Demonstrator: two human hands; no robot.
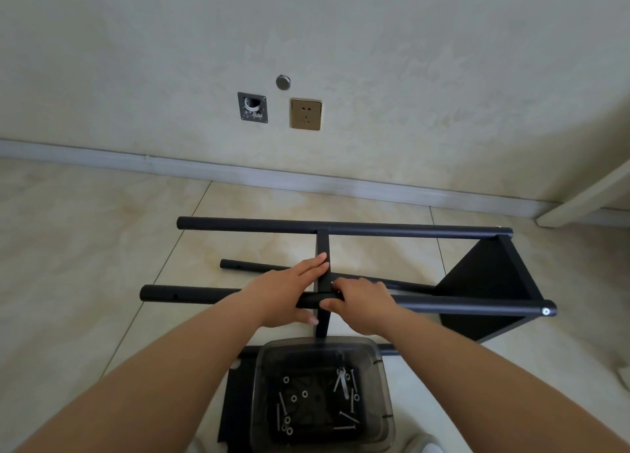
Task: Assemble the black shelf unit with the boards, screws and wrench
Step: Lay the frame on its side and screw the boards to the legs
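Shelf unit (341, 265) lying on its side on the tiled floor (85, 248), its poles running left to right. Far pole (341, 229) lies parallel to the baseboard (238, 173), with a strip of bare tile between them. Near pole (443, 304) ends at right in a screw head (545, 311); a third pole (255, 266) lies low between the two. End board (491, 282) stands on edge at the right, joined to the poles. Middle board (322, 248), seen edge-on, crosses from far pole to near pole.

Left hand (289, 294), fingers straight, lies flat against the middle board's left face, thumb under the near pole. Right hand (361, 302) curls over the near pole just right of the board, thumb in front; whether it pinches a screw cannot be told.

Bin (322, 394), clear, sits nearest the person, holding screws (349, 417), washers (294, 398) and a wrench (341, 379). Flat board (235, 405) lies beneath it. Open tile extends to the left. Socket (305, 114) is on the wall (443, 77).
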